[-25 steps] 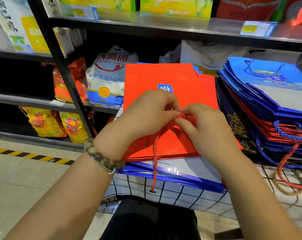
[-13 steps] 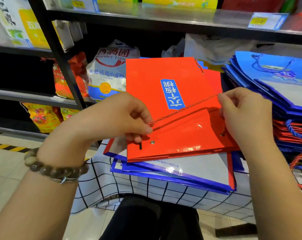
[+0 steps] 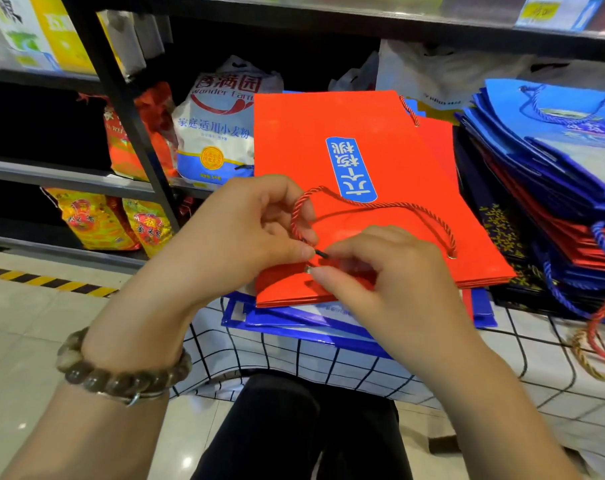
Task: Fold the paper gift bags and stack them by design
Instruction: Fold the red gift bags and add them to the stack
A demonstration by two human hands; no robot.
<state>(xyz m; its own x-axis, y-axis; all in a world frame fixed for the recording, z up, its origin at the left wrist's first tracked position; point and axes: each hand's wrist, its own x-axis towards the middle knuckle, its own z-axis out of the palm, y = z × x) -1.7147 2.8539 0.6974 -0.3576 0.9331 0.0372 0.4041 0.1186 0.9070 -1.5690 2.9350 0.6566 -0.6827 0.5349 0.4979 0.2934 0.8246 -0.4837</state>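
A flat red paper gift bag (image 3: 329, 126) with a blue label lies on top of folded blue-and-white bags (image 3: 329, 323). Its red rope handle (image 3: 391, 206) loops from the right eyelet across the bag. My left hand (image 3: 245, 230) pinches the rope's black-tipped free end near the bag's lower left eyelet. My right hand (image 3: 380, 271) pinches the bag's front edge right beside that eyelet, fingertips almost touching the left thumb.
A tall slanted stack of folded blue and red bags (image 3: 554, 161) stands at the right, rope handles hanging down. A checked cloth (image 3: 346, 368) covers the table. Shelves (image 3: 86, 168) with flour and snack bags are at the left and behind. My dark-trousered leg is below.
The rope, stretched taut between my two hands half a second ago, now hangs slack in a loop. My right hand moved left to the lower left eyelet, meeting my left hand there.
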